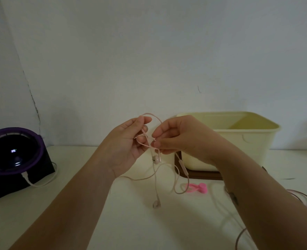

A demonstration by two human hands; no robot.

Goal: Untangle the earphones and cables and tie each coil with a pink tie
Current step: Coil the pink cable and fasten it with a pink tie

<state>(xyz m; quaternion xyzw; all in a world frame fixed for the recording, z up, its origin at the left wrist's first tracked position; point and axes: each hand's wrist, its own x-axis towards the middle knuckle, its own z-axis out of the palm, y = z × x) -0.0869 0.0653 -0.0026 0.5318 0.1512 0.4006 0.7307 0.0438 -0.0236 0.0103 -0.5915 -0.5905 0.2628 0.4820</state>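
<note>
Head view: the task looks to be at an early stage. The left hand (129, 141) and right hand (174, 136) both pinch one knotted set of earphones (156, 159) above the table (131, 222), with two buds dangling. One pink tie (196, 188) lies unused near the box (239, 141). Loose cables (301, 197) at the right are untied, and I cannot tell how many there are.

The white worktop (131, 228) lies open along its near edge, between the forearms. At the back right, a cream plastic tub (239, 141) on a brown tray (203, 176) blocks the way to the wall. A black box with a purple-rimmed dome (14, 156) stands at the left edge. Thin pink earphone wires (156, 177) dangle mid-worktop, pinched by the left hand (129, 143) and right hand (177, 136). A bright pink tie (196, 188) lies just before the tray, and looped pinkish cables (304, 199) crowd the right edge.
</note>
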